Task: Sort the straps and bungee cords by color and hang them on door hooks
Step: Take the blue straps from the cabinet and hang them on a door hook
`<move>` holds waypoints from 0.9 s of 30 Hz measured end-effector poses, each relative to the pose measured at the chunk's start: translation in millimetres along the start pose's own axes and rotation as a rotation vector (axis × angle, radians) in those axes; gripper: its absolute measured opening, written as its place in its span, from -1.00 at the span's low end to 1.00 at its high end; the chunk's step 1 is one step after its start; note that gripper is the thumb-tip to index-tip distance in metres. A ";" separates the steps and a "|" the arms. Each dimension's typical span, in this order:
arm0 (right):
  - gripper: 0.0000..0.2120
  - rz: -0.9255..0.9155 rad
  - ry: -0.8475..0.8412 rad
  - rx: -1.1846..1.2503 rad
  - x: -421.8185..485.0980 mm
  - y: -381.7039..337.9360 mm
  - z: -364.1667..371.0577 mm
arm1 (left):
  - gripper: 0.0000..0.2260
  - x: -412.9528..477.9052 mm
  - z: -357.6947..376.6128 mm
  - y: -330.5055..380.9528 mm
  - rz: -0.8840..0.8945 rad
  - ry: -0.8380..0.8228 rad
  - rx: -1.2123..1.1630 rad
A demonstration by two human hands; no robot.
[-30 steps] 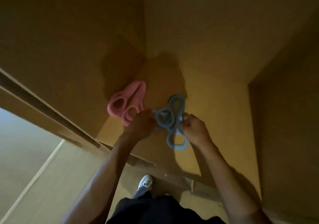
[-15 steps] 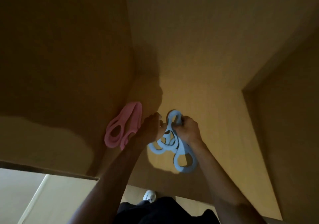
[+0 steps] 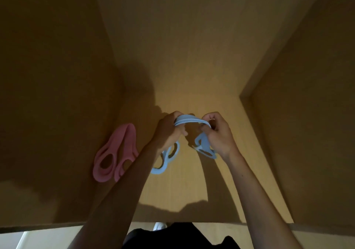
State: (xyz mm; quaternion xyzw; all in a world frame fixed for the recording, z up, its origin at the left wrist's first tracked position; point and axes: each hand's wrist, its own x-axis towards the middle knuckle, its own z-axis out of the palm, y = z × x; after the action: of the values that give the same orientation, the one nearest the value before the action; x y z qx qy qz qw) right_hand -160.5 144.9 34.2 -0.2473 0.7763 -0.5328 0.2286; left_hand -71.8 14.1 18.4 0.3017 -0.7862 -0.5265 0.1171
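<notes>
Head view: the left hand (image 3: 169, 131) and right hand (image 3: 219, 135) curl their fingers round the blue straps (image 3: 189, 121), pulled taut just right of the pink straps (image 3: 115, 156), which seem already hung on the wooden door (image 3: 192, 56). Blue is not yet hung, and no hook shows.

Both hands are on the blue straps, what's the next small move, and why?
Probably hook the stretched span of the blue straps on the door, right of the pink straps: the left hand and right hand hold it taut there, and pink already hangs. No hook is visible.
</notes>
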 end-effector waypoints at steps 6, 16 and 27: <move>-0.77 -0.052 -0.068 -0.017 -6.7 -12.1 -14.7 | -0.87 2.7 -8.7 35.4 0.134 0.019 -0.029; -0.93 -0.127 -0.092 -0.053 -9.3 -17.5 -17.0 | -0.85 -6.3 -16.5 41.6 0.207 -0.095 -0.105; -0.95 -0.172 0.066 0.020 -19.3 -13.7 -19.4 | -0.88 -6.9 -5.3 33.0 0.148 -0.199 -0.034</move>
State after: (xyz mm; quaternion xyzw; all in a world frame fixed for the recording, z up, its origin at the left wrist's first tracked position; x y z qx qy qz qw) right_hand -155.7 166.7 55.2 -0.2932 0.7540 -0.5660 0.1585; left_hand -75.2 22.9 51.2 0.1871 -0.8051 -0.5569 0.0824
